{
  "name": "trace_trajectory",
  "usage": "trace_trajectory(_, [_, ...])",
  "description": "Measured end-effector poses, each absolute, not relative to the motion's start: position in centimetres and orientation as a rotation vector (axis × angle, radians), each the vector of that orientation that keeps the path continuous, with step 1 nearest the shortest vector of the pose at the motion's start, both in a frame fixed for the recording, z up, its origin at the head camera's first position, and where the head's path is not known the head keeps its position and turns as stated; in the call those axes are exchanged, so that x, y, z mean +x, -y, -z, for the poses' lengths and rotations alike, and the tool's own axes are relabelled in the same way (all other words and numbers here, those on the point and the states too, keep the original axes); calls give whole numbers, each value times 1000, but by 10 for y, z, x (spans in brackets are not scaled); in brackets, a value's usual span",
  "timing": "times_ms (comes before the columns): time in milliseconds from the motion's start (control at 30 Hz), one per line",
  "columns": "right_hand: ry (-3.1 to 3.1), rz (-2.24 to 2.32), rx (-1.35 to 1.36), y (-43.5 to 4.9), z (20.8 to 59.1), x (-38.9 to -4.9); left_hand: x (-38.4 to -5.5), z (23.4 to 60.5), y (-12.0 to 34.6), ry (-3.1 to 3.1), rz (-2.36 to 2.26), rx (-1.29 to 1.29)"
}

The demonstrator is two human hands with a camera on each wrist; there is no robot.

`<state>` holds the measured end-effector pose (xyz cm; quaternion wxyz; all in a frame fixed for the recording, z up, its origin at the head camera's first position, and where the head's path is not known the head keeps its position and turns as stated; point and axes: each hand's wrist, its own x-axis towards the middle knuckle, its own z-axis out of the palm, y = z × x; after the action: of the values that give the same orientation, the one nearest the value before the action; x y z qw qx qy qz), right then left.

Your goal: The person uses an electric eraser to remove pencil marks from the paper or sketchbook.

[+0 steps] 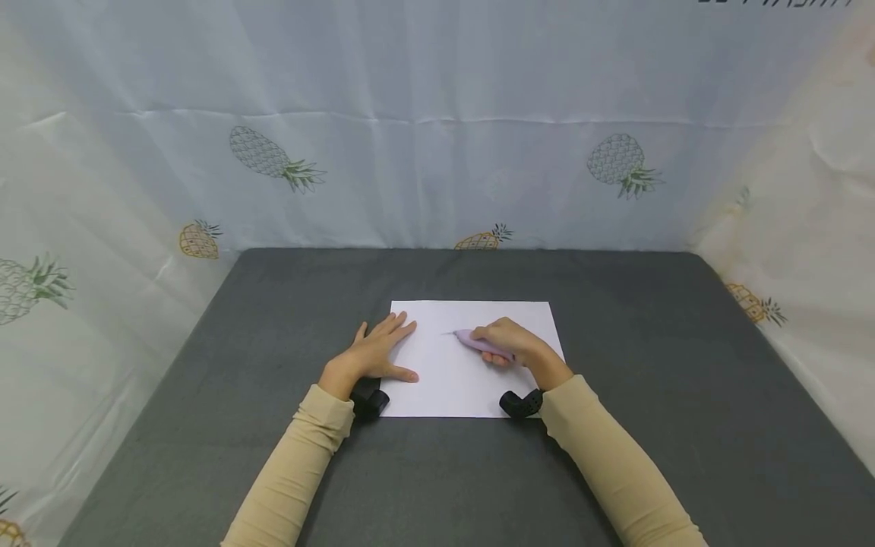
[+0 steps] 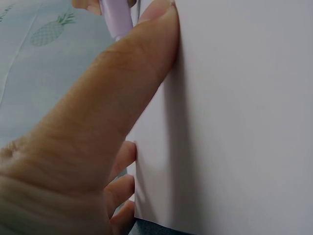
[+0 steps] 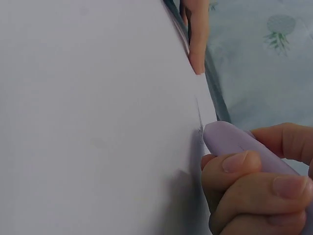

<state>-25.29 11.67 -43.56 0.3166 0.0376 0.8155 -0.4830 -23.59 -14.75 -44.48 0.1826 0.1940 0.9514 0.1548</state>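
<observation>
A white sheet of paper (image 1: pixel 444 387) lies on the dark table. My right hand (image 1: pixel 509 338) grips a lavender handheld tool (image 1: pixel 472 340) with a thick, rounded body, shaped like an electric eraser. Its narrow end points left and down at the paper, beside a short thin dark line (image 3: pixel 198 107). Small dark specks (image 3: pixel 200 130) show by that end in the right wrist view. On the sheet's left edge my left hand (image 1: pixel 372 353) rests with fingers spread, its thumb (image 2: pixel 132 63) reaching over the paper. Whether the tool's tip touches the paper is hidden.
The dark grey cloth of the table (image 1: pixel 307 289) surrounds the sheet. Behind and beside it hangs a pale curtain (image 1: pixel 410 175) printed with pineapples. A black device (image 1: pixel 521 404) sits at the right wrist and another black device (image 1: pixel 371 405) at the left.
</observation>
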Motion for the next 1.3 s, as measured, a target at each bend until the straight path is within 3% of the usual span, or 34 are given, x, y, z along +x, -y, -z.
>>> trace_trajectory(1300, [-2257,1207,131,-110,437,-252,-234,443,147,-2675,-429,526])
